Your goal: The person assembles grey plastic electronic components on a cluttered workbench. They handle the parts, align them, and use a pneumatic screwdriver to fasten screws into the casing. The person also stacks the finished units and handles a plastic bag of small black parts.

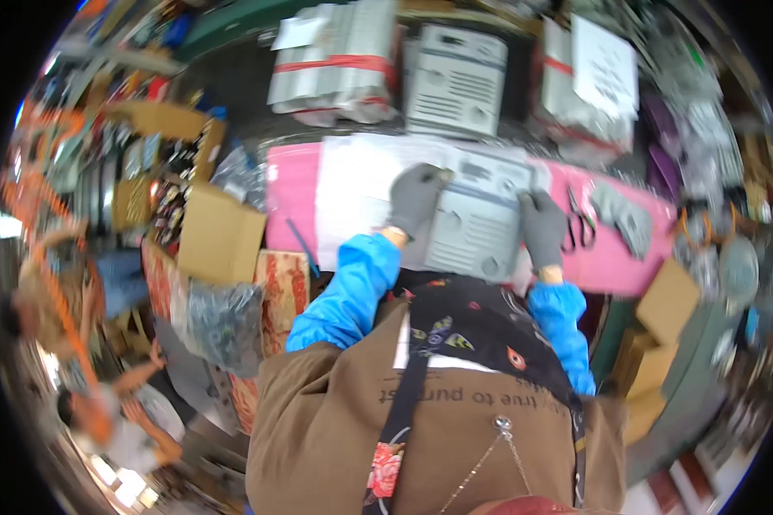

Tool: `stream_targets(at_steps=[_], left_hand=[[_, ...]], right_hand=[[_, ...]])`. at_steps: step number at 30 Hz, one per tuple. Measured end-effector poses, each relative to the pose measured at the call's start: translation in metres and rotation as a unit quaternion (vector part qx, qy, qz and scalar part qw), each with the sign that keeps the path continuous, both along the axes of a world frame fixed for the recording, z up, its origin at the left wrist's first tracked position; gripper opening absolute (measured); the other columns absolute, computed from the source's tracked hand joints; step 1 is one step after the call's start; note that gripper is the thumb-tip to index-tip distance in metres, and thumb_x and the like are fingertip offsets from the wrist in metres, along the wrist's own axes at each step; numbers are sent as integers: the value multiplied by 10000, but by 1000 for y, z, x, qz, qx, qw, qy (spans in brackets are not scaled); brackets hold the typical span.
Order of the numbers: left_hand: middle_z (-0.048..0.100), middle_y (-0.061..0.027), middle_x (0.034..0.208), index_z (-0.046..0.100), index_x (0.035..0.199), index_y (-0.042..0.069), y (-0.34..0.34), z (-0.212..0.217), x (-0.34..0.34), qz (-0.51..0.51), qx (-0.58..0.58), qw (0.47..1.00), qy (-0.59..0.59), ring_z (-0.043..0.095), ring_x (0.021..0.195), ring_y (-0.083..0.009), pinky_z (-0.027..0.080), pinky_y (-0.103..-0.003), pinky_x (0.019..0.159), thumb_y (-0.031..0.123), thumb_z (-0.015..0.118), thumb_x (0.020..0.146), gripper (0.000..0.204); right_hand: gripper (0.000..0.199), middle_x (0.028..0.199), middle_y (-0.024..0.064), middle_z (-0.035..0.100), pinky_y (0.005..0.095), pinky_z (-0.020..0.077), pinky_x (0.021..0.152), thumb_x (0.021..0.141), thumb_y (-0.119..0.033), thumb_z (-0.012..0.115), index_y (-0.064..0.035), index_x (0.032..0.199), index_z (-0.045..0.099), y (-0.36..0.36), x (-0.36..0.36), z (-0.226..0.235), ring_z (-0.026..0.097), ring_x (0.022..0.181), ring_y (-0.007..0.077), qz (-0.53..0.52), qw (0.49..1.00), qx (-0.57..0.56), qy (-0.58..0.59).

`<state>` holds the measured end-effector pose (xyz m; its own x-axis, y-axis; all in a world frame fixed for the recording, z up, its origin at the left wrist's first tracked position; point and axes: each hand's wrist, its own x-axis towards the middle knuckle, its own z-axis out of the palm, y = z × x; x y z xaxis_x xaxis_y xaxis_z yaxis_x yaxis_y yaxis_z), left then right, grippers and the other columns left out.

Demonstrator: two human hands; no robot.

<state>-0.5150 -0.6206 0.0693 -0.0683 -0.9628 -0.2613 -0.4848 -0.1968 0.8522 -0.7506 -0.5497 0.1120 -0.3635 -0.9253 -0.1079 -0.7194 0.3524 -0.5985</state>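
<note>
A flat grey packaged panel [481, 215] with printed outlines lies on the pink table top [610, 262] in front of me. My left hand [414, 199], in a grey glove with a blue sleeve, grips the panel's upper left edge. On the panel's right edge rests my right hand [541, 227], gloved the same way and closed on it. White paper sheets [352, 189] lie under and left of the panel.
Scissors [580, 225] and a spare grey glove [623, 215] lie to the right on the table. Wrapped grey bundles [339, 64] and a similar panel [455, 81] sit beyond. Cardboard boxes [219, 232] stand left, others right [666, 300]. People work at far left.
</note>
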Motion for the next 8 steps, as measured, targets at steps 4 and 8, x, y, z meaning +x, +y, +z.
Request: stream_targets(at_steps=[4, 8], left_hand=[[708, -154, 933, 725, 975, 61, 3, 3, -3, 58, 18, 995, 75, 665, 891, -294, 509, -397, 831, 279, 676, 833, 265], [707, -148, 1117, 726, 1101, 119, -8, 13, 34, 52, 41, 997, -36, 652, 1051, -270, 469, -392, 977, 359, 671, 790, 396]], right_hand=[[352, 1055, 239, 706, 412, 498, 838, 957, -261, 591, 36, 1124, 681, -4, -9, -20, 678, 948, 358, 13, 999, 29, -27], [413, 1067, 241, 701, 403, 499, 870, 993, -269, 533, 94, 1149, 653, -54, -5, -37, 660, 927, 317, 143, 988, 58, -17]])
